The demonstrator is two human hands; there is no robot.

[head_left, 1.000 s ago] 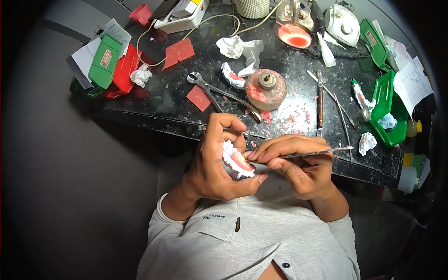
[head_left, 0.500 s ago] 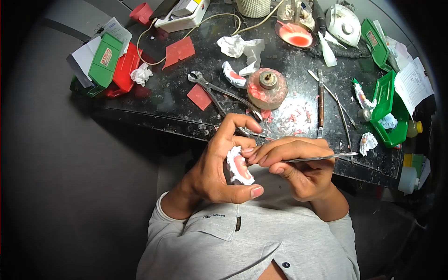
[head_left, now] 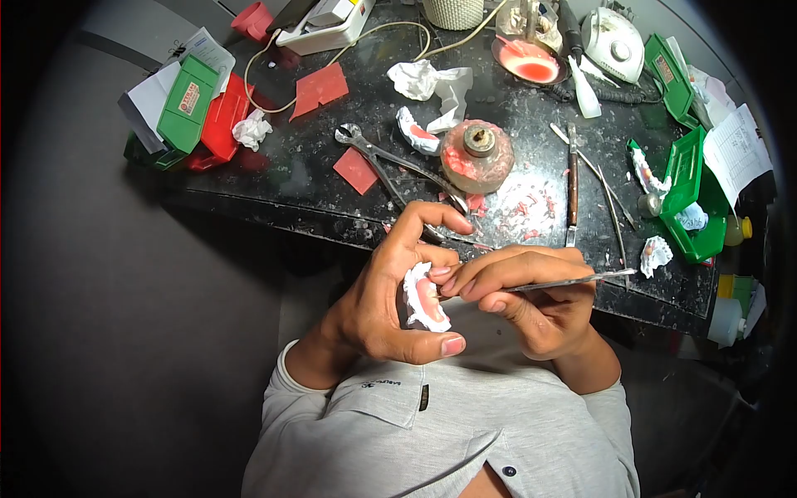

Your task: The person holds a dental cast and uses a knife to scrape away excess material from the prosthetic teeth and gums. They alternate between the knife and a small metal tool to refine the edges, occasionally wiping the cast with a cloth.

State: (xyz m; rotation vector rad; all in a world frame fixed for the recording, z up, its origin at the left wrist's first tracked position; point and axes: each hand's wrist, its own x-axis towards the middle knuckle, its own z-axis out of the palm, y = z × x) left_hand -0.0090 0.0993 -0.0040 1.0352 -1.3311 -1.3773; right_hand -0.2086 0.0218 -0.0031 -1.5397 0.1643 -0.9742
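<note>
Cupped in my left hand (head_left: 375,295) is a white plaster dental model (head_left: 422,300) with pink wax along its inner arch. The thumb curls under its lower edge and the index finger arches above it. My right hand (head_left: 531,295) pinches a thin metal wax carver (head_left: 573,282) like a pen. One end of the tool points right, past the knuckles; the other end is hidden behind the fingers, which are right at the model's inner side. Both hands are in front of the bench edge, over my shirt.
On the black bench (head_left: 282,187) stand a glass spirit lamp (head_left: 477,158) and pliers (head_left: 390,170). Pink wax sheets (head_left: 320,90), a brown-handled knife (head_left: 572,183), a dish of wax (head_left: 530,65) and wax shavings lie around. Green boxes (head_left: 682,183) with plaster models are at the right.
Both hands stay almost in place. The dental model has tilted very slightly in my left hand, and the left thumb has shifted a little.
</note>
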